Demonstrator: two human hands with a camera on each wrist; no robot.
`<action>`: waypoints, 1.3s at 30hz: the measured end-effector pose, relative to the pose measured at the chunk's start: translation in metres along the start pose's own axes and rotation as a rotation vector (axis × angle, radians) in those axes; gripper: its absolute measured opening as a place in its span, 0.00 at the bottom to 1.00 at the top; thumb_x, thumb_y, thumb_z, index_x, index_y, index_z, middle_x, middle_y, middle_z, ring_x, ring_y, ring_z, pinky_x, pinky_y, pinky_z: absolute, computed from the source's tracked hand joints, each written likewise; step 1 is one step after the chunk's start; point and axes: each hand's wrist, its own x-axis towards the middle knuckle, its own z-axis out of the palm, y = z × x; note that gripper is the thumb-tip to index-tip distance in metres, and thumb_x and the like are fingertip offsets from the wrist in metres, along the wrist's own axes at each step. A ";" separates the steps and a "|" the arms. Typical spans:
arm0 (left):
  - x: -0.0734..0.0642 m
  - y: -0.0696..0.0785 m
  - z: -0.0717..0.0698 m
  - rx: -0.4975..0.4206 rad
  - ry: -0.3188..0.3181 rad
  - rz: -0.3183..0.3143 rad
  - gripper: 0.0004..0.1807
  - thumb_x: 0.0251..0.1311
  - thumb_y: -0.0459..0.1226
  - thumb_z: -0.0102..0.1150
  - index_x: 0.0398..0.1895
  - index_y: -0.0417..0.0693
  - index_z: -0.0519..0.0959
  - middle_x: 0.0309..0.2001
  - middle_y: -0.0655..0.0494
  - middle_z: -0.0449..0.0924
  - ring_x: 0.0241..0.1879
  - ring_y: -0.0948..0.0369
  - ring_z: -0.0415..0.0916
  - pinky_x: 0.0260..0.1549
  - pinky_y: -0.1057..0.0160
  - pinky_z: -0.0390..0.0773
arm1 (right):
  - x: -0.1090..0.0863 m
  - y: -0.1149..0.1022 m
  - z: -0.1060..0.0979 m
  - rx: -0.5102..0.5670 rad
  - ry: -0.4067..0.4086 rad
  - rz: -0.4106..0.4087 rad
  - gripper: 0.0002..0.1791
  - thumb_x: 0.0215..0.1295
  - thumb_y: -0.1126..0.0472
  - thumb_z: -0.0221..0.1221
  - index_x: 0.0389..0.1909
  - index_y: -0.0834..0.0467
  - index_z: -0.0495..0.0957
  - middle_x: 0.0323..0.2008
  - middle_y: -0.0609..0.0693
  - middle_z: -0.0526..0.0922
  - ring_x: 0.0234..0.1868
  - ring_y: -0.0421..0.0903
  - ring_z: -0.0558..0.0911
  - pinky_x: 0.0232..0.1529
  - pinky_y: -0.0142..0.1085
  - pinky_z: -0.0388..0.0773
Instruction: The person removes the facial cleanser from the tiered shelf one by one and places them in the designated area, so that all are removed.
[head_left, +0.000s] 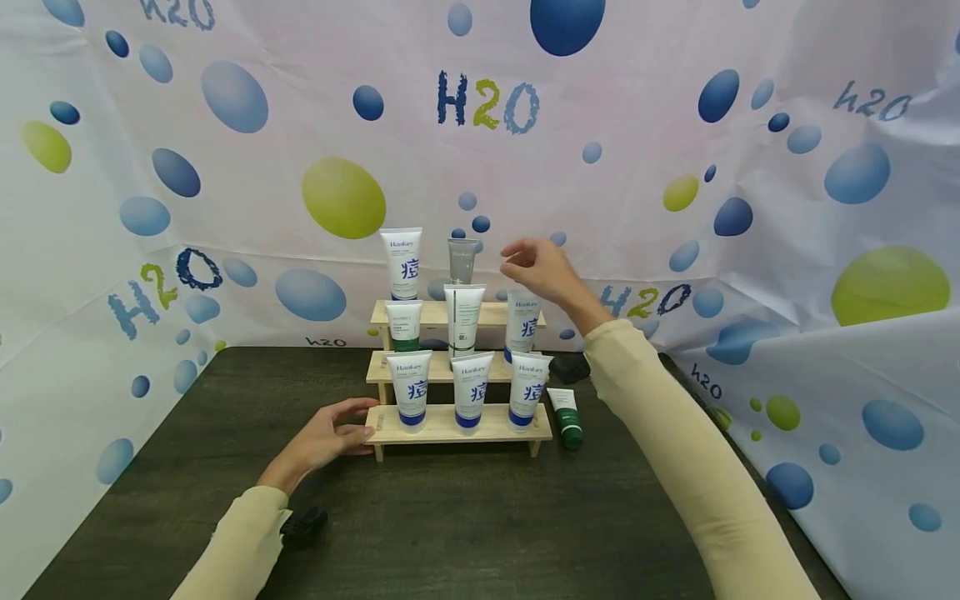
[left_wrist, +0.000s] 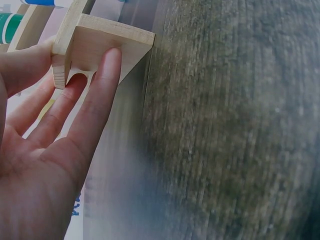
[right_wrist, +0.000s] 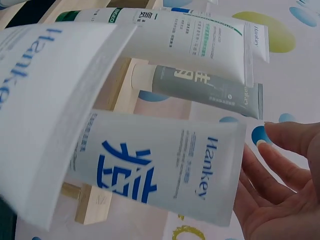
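Observation:
My left hand [head_left: 330, 433] grips the left end of the lowest board of a three-step wooden stand [head_left: 431, 435]; in the left wrist view the thumb and fingers [left_wrist: 107, 70] lie on opposite sides of that board. My right hand [head_left: 551, 271], bent-fingered and holding nothing, is just above a white tube with blue lettering [head_left: 522, 321] at the right of the middle step. Its fingertips are close to that tube's flat end in the right wrist view; contact cannot be told. The top step carries a white tube [head_left: 402, 265] and a grey tube [head_left: 462, 261].
Three white-and-blue tubes, including a middle one [head_left: 471, 387], line the lowest step. A green-based tube [head_left: 405, 325] and a text-covered tube [head_left: 464, 321] share the middle step. Right of the stand lies a green tube [head_left: 567, 421], before a dark object [head_left: 570, 368] on the dark table [head_left: 480, 525].

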 end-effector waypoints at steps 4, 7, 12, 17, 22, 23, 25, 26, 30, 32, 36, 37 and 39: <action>0.000 -0.001 0.000 -0.005 0.000 0.002 0.36 0.70 0.34 0.63 0.78 0.37 0.60 0.75 0.28 0.57 0.66 0.36 0.74 0.52 0.52 0.89 | 0.004 -0.006 0.009 0.010 -0.003 0.004 0.23 0.75 0.59 0.59 0.66 0.64 0.74 0.60 0.64 0.82 0.58 0.59 0.83 0.62 0.50 0.83; -0.001 -0.001 0.000 -0.008 -0.002 0.007 0.36 0.70 0.33 0.63 0.78 0.36 0.60 0.74 0.27 0.57 0.66 0.36 0.74 0.52 0.52 0.89 | 0.007 -0.009 0.016 0.019 -0.012 0.017 0.24 0.75 0.59 0.59 0.67 0.64 0.73 0.61 0.63 0.82 0.59 0.59 0.83 0.62 0.48 0.84; -0.001 -0.002 0.001 -0.011 -0.003 0.009 0.36 0.70 0.33 0.63 0.77 0.36 0.60 0.74 0.27 0.58 0.65 0.37 0.75 0.52 0.52 0.89 | 0.015 -0.014 0.026 0.042 -0.009 0.020 0.25 0.75 0.60 0.60 0.68 0.63 0.72 0.62 0.63 0.81 0.60 0.58 0.83 0.61 0.46 0.85; -0.001 -0.001 0.002 -0.019 -0.001 0.008 0.35 0.70 0.32 0.62 0.77 0.36 0.61 0.74 0.27 0.58 0.66 0.36 0.75 0.52 0.52 0.89 | 0.021 -0.018 0.033 0.071 -0.007 0.024 0.27 0.74 0.60 0.61 0.70 0.61 0.70 0.63 0.62 0.81 0.61 0.57 0.83 0.61 0.46 0.85; -0.001 -0.001 0.001 -0.019 -0.002 0.011 0.35 0.70 0.32 0.62 0.77 0.36 0.60 0.75 0.27 0.58 0.66 0.36 0.74 0.52 0.52 0.89 | 0.025 -0.020 0.037 0.087 -0.020 0.053 0.28 0.74 0.60 0.61 0.71 0.61 0.68 0.63 0.63 0.80 0.62 0.57 0.83 0.62 0.45 0.85; -0.002 -0.001 0.001 -0.021 -0.003 0.013 0.36 0.70 0.32 0.62 0.77 0.36 0.60 0.74 0.27 0.58 0.66 0.36 0.74 0.52 0.52 0.89 | 0.026 -0.020 0.038 0.088 -0.021 0.056 0.28 0.74 0.60 0.61 0.70 0.62 0.68 0.63 0.63 0.80 0.62 0.57 0.83 0.62 0.45 0.85; -0.002 -0.001 0.001 -0.022 -0.006 0.017 0.36 0.71 0.33 0.62 0.78 0.36 0.60 0.74 0.27 0.58 0.66 0.36 0.74 0.52 0.52 0.89 | 0.027 -0.021 0.039 0.086 -0.021 0.060 0.27 0.74 0.61 0.61 0.69 0.62 0.68 0.63 0.63 0.80 0.61 0.57 0.83 0.61 0.45 0.86; -0.002 -0.001 0.001 -0.023 -0.006 0.017 0.36 0.71 0.33 0.62 0.78 0.36 0.60 0.74 0.27 0.58 0.66 0.36 0.74 0.52 0.52 0.89 | 0.028 -0.021 0.039 0.087 -0.020 0.060 0.26 0.74 0.61 0.61 0.68 0.62 0.68 0.62 0.63 0.80 0.61 0.58 0.83 0.60 0.45 0.86; -0.002 -0.001 0.000 -0.023 -0.003 0.013 0.36 0.70 0.33 0.63 0.77 0.36 0.60 0.74 0.27 0.58 0.66 0.36 0.74 0.52 0.52 0.89 | 0.031 -0.023 0.041 0.090 -0.012 0.063 0.24 0.73 0.62 0.61 0.65 0.63 0.68 0.61 0.64 0.81 0.59 0.58 0.84 0.58 0.45 0.87; -0.001 -0.001 0.000 -0.022 -0.001 0.010 0.36 0.70 0.32 0.62 0.77 0.36 0.61 0.74 0.27 0.57 0.66 0.36 0.74 0.52 0.52 0.89 | 0.032 -0.023 0.042 0.086 -0.006 0.068 0.24 0.73 0.62 0.61 0.65 0.62 0.68 0.61 0.64 0.81 0.57 0.58 0.84 0.57 0.44 0.87; 0.000 -0.001 0.000 -0.016 0.003 0.004 0.35 0.70 0.32 0.62 0.77 0.37 0.61 0.75 0.28 0.58 0.66 0.36 0.74 0.52 0.52 0.89 | 0.031 -0.025 0.044 0.053 0.008 0.077 0.26 0.73 0.61 0.62 0.68 0.61 0.68 0.60 0.63 0.81 0.56 0.57 0.85 0.56 0.44 0.88; 0.000 -0.001 0.000 -0.014 0.003 0.003 0.35 0.70 0.33 0.62 0.77 0.37 0.61 0.75 0.28 0.58 0.66 0.36 0.75 0.52 0.52 0.89 | 0.031 -0.025 0.044 0.038 0.012 0.076 0.26 0.73 0.61 0.62 0.68 0.61 0.68 0.60 0.63 0.81 0.55 0.57 0.85 0.55 0.43 0.88; 0.001 0.000 0.000 -0.012 0.003 0.001 0.35 0.70 0.33 0.63 0.77 0.37 0.61 0.75 0.28 0.58 0.66 0.37 0.75 0.52 0.52 0.89 | 0.032 -0.024 0.044 0.012 0.018 0.069 0.26 0.74 0.60 0.61 0.69 0.61 0.69 0.59 0.63 0.82 0.54 0.57 0.85 0.55 0.44 0.88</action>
